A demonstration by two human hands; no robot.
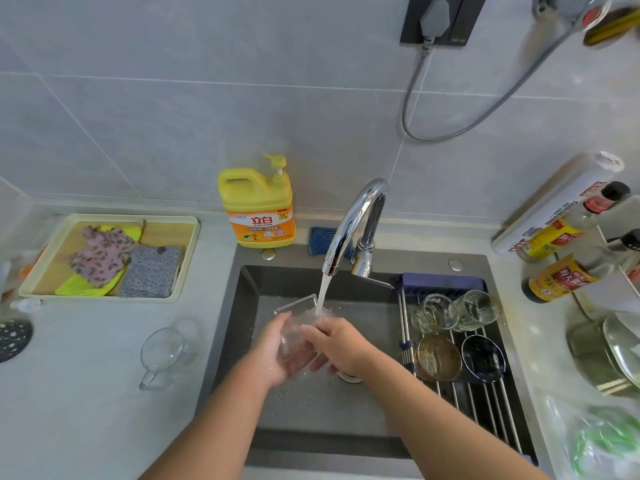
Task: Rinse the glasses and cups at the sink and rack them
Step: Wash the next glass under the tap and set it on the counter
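Over the dark sink (242, 306), both my hands hold a clear square-rimmed glass (299, 308) under the running water from the chrome tap (360, 223). My left hand (277, 348) cups the glass from below and the left. My right hand (337, 344) wraps its right side with fingers curled on it. On the roll-up rack (485, 403) across the sink's right half lie two clear glasses (434, 313), (476, 310), an amber glass (438, 356) and a dark cup (483, 358). A clear handled mug (161, 355) lies on the counter to the left.
A yellow detergent bottle (258, 206) and a blue sponge (322, 240) stand behind the sink. A tray of cloths (110, 258) sits at the left. Sauce bottles (561, 275), a foil roll, a pot lid (620, 348) and a green bag crowd the right counter.
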